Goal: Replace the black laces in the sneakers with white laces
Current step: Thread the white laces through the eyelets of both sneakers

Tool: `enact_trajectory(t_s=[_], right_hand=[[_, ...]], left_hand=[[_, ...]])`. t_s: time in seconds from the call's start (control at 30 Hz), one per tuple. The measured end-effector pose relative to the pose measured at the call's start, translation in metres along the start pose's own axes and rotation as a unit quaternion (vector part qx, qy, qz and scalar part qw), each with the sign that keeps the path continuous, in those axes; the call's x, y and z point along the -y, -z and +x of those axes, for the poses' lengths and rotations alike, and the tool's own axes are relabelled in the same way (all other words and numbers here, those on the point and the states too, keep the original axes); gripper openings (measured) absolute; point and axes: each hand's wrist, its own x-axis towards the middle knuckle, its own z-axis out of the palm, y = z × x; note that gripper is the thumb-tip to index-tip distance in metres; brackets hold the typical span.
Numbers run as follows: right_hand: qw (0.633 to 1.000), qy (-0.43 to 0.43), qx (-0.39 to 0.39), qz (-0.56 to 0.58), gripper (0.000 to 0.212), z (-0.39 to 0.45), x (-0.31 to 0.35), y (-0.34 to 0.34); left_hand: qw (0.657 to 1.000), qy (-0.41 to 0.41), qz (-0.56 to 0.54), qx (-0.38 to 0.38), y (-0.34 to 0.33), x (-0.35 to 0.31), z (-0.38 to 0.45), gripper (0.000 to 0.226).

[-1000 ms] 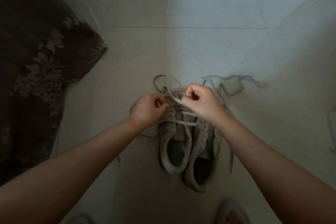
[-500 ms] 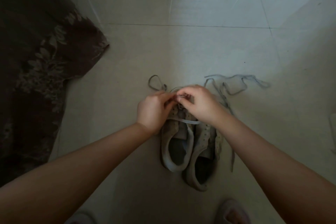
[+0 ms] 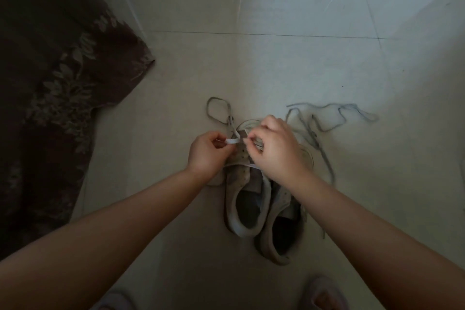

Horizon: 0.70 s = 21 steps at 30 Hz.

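Note:
Two pale sneakers stand side by side on the tiled floor, heels toward me: the left sneaker (image 3: 242,205) and the right sneaker (image 3: 281,231). My left hand (image 3: 207,153) pinches a white lace (image 3: 232,141) over the left sneaker's eyelets. My right hand (image 3: 275,150) has curled fingers pinching the same lace near the tongue. A strand of the white lace crosses the eyelets lower down. The lace's far end loops on the floor beyond the toe. My right hand hides the front of the right sneaker.
A dark lace (image 3: 327,118) lies tangled on the floor to the right of the shoes. A dark floral cloth (image 3: 55,88) covers the left side. Slippered feet (image 3: 325,294) show at the bottom edge. Pale floor tiles (image 3: 276,63) stretch ahead.
My hands came together over the left sneaker, then parted slightly. The left hand now holds a short stretch of white lace that the right hand pinches at its other side.

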Motion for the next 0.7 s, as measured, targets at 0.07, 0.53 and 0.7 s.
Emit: enact_trajectory(t_s=[0.07, 0.53, 0.7], right_hand=[[0.995, -0.007, 0.065, -0.078, 0.01, -0.007, -0.005, -0.002], [0.98, -0.16, 0.104, 0.06, 0.009, -0.012, -0.016, -0.021], [0.977, -0.156, 0.125, 0.078, 0.012, -0.014, -0.016, -0.022]], left_hand=[[0.998, 0.042, -0.049, 0.022, -0.003, -0.003, -0.002, 0.005], [0.972, 0.139, -0.19, -0.001, -0.007, 0.0, -0.003, 0.027], [0.973, 0.126, -0.192, -0.007, -0.007, -0.004, -0.001, 0.021]])
